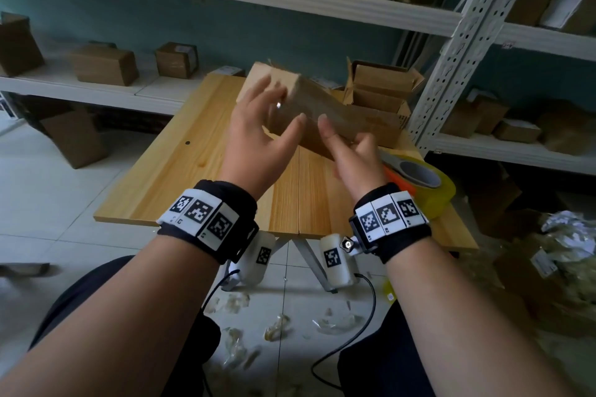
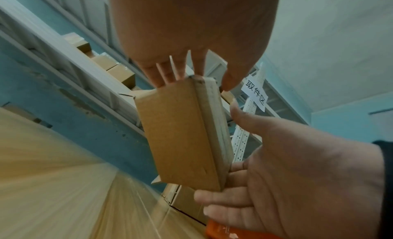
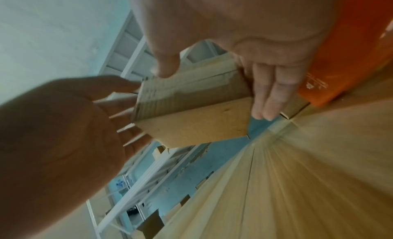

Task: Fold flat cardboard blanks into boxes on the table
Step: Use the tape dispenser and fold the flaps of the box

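Cardboard box [image 1: 325, 113], plain brown corrugated and oblong, sits in the air between your hands above the pale wooden table [image 1: 180, 177]. Your right hand [image 1: 351, 151] pinches its near end, thumb on top, fingers beneath. Your left hand [image 1: 258, 138] is spread, straight fingertips touching the far end. Yellow tape roll [image 1: 425, 184] lies at right.

A matt brown corrugated cardboard box [image 1: 325, 113] above a pale, smooth-grained wooden table [image 1: 180, 177]; beside it, glossy yellow plastic tape [image 1: 429, 184] and perforated white-painted metal shelving [image 1: 458, 51].
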A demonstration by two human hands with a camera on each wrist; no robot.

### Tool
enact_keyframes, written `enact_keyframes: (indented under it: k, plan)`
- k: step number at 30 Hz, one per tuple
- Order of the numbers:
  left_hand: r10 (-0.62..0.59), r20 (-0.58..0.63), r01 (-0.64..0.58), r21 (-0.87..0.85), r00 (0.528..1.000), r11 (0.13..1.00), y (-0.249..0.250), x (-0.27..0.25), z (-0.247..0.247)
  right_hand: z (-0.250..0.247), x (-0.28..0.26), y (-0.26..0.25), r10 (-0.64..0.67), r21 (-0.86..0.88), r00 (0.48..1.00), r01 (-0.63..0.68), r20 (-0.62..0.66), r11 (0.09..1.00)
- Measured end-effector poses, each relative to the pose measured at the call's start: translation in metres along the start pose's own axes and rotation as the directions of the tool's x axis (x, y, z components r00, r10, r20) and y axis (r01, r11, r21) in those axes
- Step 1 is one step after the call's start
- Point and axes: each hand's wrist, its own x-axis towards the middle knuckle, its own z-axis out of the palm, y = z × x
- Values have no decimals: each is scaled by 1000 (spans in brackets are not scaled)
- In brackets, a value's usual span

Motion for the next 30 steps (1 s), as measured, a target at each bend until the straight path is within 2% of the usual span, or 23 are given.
enact_keyframes:
  k: [2,4,6,8,11,13,15,17,20,22,25,27,30]
  plan:
    - [85,52,-85,-9,995,996,5,-4,-1,1,0,0,58,30,997,-60,42,998]
    - [163,84,-164,6,983,987,12,-10,-2,-1,3,-1,62,56,996,-65,58,996]
    - [184,67,-186,22,981,982,12,-12,-2,-4,8,1,46,110,999,-48,18,993]
    - [155,2,-155,14,988,988,8,-10,-3,-6,7,0,3,89,999,1,-41,996]
    - [60,-95,-66,-68,994,996,5,-6,-5,-4,6,1,-182,-54,979,177,-89,983]
    - [-68,-162,35,-199,984,979,7,-4,-8,-1,7,3,-299,-108,954,296,-19,949]
    - [-208,-225,141,-284,952,949,4,1,-14,3,7,6,-364,-165,926,375,97,912]
    - [-315,-201,241,-320,928,916,-3,8,-22,4,5,7,-414,-232,899,437,145,869]
    - [-405,-56,363,-344,913,866,-8,14,-33,1,1,6,-453,-261,879,477,150,839]
    - [-377,16,364,-293,926,884,-9,15,-37,-3,-1,6,-437,-237,886,462,153,854]
    - [-256,50,259,-74,965,963,-11,14,-40,-6,-3,5,-386,-197,908,414,164,889]
    - [-202,55,199,50,978,979,-13,11,-38,-5,-2,6,-325,-214,931,356,166,910]
    - [-132,39,128,83,991,988,-9,4,-32,-4,1,11,-232,-260,958,270,167,927]
